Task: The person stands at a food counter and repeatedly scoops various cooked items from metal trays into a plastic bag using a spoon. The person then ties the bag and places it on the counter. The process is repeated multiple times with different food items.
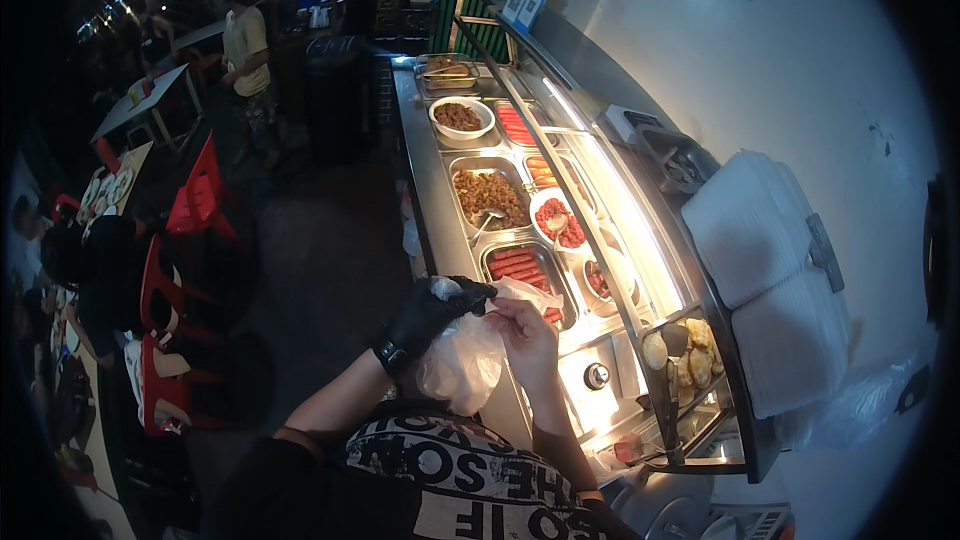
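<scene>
A thin, whitish plastic bag (463,365) hangs crumpled between my hands, in front of the lit food counter. My left hand (432,318), in a black glove with a watch at the wrist, is closed on the bag's upper part. My bare right hand (527,338) pinches the bag's edge, fingertips close to the gloved ones. Just beyond the hands is a metal tray of red sausages (518,268), partly covered by the bag. Past it sit a tray of browned chopped food (488,198) with a spoon and a white bowl of red pieces (560,220).
A glass-fronted frame (560,165) runs along the counter's right side. Stacked white foam boxes (750,230) stand on the right ledge. Golden fried pieces (692,355) lie at the near end. To the left are red chairs (200,195), tables and a standing person (247,55).
</scene>
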Demonstrator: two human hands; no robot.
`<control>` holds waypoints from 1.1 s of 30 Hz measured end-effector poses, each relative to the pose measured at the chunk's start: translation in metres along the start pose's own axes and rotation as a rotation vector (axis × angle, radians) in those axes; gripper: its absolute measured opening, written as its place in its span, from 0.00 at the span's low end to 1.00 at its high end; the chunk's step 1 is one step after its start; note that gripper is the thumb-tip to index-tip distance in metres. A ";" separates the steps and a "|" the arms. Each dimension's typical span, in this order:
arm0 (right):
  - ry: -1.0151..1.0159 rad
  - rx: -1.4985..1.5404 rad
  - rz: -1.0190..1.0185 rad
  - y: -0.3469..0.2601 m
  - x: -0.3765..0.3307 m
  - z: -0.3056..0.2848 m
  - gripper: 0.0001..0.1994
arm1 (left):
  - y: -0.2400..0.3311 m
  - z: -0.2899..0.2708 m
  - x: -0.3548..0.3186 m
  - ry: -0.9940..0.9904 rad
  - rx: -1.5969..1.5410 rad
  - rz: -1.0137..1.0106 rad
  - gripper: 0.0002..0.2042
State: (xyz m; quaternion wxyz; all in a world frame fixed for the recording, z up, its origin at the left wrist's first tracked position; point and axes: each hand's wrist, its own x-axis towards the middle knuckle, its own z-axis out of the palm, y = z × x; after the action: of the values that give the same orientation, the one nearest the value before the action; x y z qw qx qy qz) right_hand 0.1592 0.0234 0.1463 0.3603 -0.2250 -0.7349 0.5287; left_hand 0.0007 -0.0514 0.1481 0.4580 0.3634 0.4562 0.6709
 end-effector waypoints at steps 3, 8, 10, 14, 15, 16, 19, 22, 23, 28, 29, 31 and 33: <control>0.016 0.005 0.036 0.006 0.000 -0.004 0.08 | -0.009 -0.001 -0.002 0.017 0.040 -0.005 0.09; 0.012 0.137 0.004 -0.001 0.005 -0.012 0.06 | -0.003 0.003 -0.003 0.039 0.111 0.029 0.11; -0.027 -0.006 -0.044 -0.012 0.007 -0.006 0.05 | -0.004 0.002 -0.003 0.042 0.116 0.044 0.12; -0.096 -0.074 0.001 -0.018 0.005 -0.011 0.09 | -0.010 -0.001 -0.001 0.084 0.075 0.125 0.13; -0.099 -0.044 0.013 -0.016 0.006 -0.012 0.09 | -0.011 -0.001 0.000 0.103 0.037 0.152 0.13; -0.097 -0.014 0.028 -0.010 0.005 -0.014 0.09 | -0.007 0.001 -0.001 0.094 0.062 0.113 0.13; -0.084 0.052 0.117 -0.008 0.005 -0.017 0.07 | 0.004 0.005 -0.005 0.059 0.078 0.002 0.13; -0.090 0.178 -0.013 -0.004 0.010 -0.021 0.05 | -0.005 0.002 -0.008 0.016 0.063 -0.055 0.12; -0.095 0.231 -0.094 -0.003 0.011 -0.022 0.08 | -0.017 0.000 -0.007 0.007 0.115 -0.046 0.13; -0.222 0.976 0.103 0.012 -0.006 -0.018 0.10 | -0.055 0.000 -0.003 0.190 0.009 -0.180 0.16; -0.162 0.991 0.212 0.025 -0.012 -0.024 0.10 | -0.059 -0.003 0.000 0.144 -0.081 -0.181 0.16; -0.180 1.120 0.222 0.054 -0.016 -0.041 0.08 | -0.071 -0.016 0.006 0.050 -0.262 -0.184 0.18; 0.073 1.285 0.266 0.052 -0.007 -0.048 0.09 | -0.124 -0.050 0.021 -0.034 -0.498 -0.204 0.20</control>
State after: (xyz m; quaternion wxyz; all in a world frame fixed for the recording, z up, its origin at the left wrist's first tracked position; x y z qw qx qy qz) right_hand 0.1979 0.0656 0.1039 0.3793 -0.0719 -0.2262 0.8943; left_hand -0.0161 -0.0246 0.0169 0.6060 0.2030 0.3035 0.7067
